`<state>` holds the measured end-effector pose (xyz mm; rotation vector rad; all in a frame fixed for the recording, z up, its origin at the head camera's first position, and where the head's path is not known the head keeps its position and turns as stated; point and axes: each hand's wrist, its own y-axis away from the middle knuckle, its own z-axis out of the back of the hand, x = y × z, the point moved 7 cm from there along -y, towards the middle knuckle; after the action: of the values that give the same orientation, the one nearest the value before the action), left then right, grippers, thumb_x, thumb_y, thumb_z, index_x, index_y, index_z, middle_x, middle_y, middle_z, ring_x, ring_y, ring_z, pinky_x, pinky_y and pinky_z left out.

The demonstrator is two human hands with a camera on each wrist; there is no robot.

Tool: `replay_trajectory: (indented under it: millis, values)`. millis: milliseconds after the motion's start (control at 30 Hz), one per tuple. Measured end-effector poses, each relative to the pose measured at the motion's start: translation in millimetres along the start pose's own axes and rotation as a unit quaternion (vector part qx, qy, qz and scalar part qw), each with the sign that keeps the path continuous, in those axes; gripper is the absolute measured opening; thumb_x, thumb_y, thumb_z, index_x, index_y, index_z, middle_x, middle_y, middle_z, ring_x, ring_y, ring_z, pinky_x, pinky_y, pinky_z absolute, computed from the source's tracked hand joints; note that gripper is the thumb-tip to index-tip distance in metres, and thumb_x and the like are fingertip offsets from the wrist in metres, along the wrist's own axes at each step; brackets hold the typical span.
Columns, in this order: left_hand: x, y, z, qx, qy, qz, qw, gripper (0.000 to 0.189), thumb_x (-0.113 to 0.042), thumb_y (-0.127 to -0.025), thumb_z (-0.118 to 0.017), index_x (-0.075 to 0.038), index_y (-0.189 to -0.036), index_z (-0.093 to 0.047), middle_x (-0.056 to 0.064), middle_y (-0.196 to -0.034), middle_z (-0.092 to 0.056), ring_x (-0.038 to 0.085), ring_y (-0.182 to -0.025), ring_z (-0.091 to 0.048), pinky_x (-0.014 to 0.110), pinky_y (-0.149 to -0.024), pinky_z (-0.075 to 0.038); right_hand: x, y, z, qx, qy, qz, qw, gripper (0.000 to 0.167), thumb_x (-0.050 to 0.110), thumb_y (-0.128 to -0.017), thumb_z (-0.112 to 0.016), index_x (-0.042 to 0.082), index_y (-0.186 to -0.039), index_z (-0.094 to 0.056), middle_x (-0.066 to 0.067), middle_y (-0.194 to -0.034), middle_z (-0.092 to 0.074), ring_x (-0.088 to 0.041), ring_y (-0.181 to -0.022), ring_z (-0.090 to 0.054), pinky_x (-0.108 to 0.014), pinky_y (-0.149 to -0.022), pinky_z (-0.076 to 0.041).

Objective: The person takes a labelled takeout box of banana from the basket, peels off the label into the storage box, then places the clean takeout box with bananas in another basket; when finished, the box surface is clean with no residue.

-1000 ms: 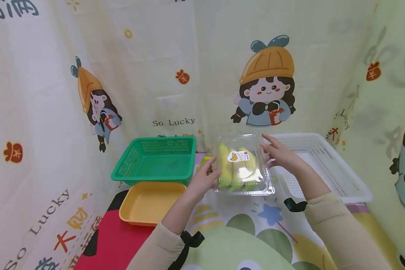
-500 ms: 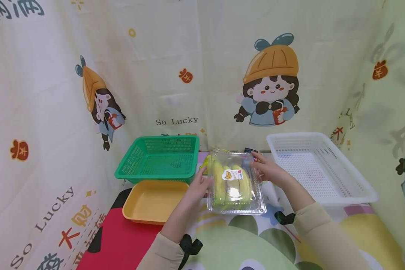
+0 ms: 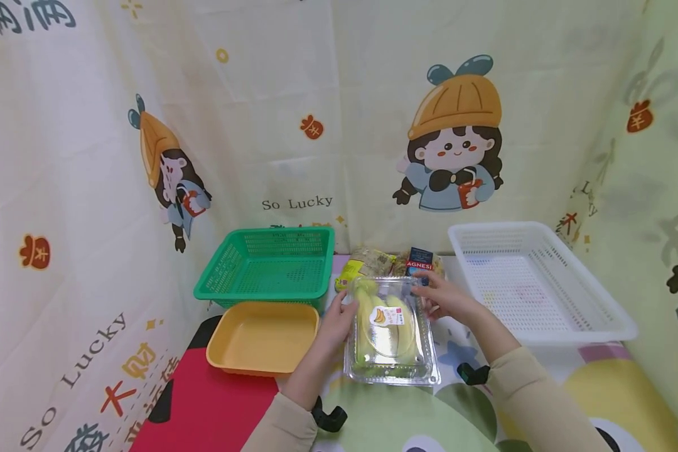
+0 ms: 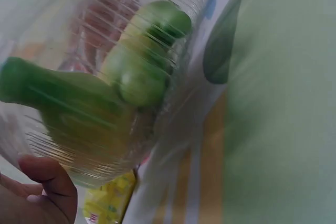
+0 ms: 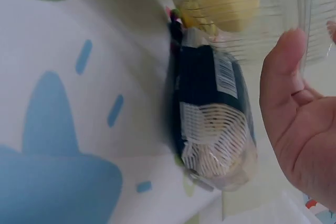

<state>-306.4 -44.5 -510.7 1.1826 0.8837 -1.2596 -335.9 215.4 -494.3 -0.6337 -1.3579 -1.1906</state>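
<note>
A clear plastic clamshell box [image 3: 388, 358] of yellow-green bananas [image 4: 84, 103] is held between both hands, tilted, over the front middle of the table. Its lid carries a white label with a banana picture. My left hand [image 3: 334, 323] grips the box's left side, with the thumb against the clear wall in the left wrist view. On the opposite side, my right hand [image 3: 449, 300] pinches the upper right edge. Just behind the box lie a yellow-and-clear bag [image 3: 367, 262] and a dark-labelled AGNESI pasta bag [image 3: 420, 258], both partly hidden by it.
A green mesh basket [image 3: 265, 295] stands at back left, with a yellow-orange plastic tray [image 3: 262, 367] in front of it. At the right is a white mesh basket [image 3: 599, 329]. The printed cloth [image 3: 384, 414] covers the table, and a printed curtain hangs behind.
Both hands have brought the box down and toward the person, slightly left. The bags behind it, mostly covered before, now show more.
</note>
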Motion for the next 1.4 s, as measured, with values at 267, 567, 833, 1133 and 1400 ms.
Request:
replay_trajectory:
  millis: [267,567,833,1133,1400]
  values:
    - [7.0,-3.6,1.6,-0.011,0.011,0.009,0.9998,0.066,-0.05,-0.098,-0.051,-0.022,-0.155,-0.032,0.024,-0.149,-0.044,0.016,-0.058,-0.052,0.034,-0.057,-0.05,0,-2.9,-5,-0.001,-0.007,-0.014,0.9999,0.071,0.046,-0.094,-0.062,0.019,-0.15,-0.028,-0.005,-0.069,-0.054,-0.022,-0.06,-0.059,-0.039,-0.057,-0.057]
    - [4.5,-6.0,3.7,0.005,0.033,0.012,0.9994,0.056,-0.042,-0.097,-0.056,-0.022,-0.148,-0.046,0.015,-0.112,-0.063,0.016,-0.084,-0.061,0.032,-0.073,-0.052,11,-1.9,-2,-0.002,0.083,0.017,0.9964,0.054,0.044,-0.1,-0.054,0.004,-0.135,-0.048,-0.006,-0.086,-0.057,-0.02,-0.072,-0.055,-0.041,-0.069,-0.052]
    - [-5.2,-2.5,-5.6,0.046,-0.023,-0.02,0.9985,0.052,-0.04,-0.098,-0.054,-0.021,-0.145,-0.051,0.013,-0.136,-0.059,0.013,-0.094,-0.057,0.037,-0.088,-0.05,22,-9.9,-12,0.091,0.086,0.017,0.9919,0.057,0.046,-0.1,-0.053,0.008,-0.142,-0.051,-0.02,-0.147,-0.049,-0.032,-0.118,-0.063,-0.044,-0.098,-0.053]
    - [-18.8,5.1,-17.0,0.146,0.034,-0.019,0.9885,0.053,-0.034,-0.096,-0.055,-0.022,-0.147,-0.047,0.005,-0.087,-0.065,0.012,-0.062,-0.053,0.027,-0.05,-0.048,24,-9.7,-21,0.19,0.118,0.024,0.9743,0.052,0.051,-0.102,-0.044,0.032,-0.151,-0.041,-0.004,-0.162,-0.028,-0.034,-0.152,-0.018,-0.057,-0.121,-0.018]
    - [-20.5,4.7,-21.7,0.183,0.067,-0.012,0.9807,0.054,-0.038,-0.098,-0.055,-0.021,-0.149,-0.045,0.001,-0.087,-0.062,0.011,-0.063,-0.052,0.026,-0.05,-0.046,23,-3.8,-32,0.222,0.081,0.031,0.9712,0.054,0.047,-0.103,-0.039,0.037,-0.156,-0.027,-0.011,-0.163,-0.024,-0.042,-0.142,-0.037,-0.067,-0.113,-0.026]
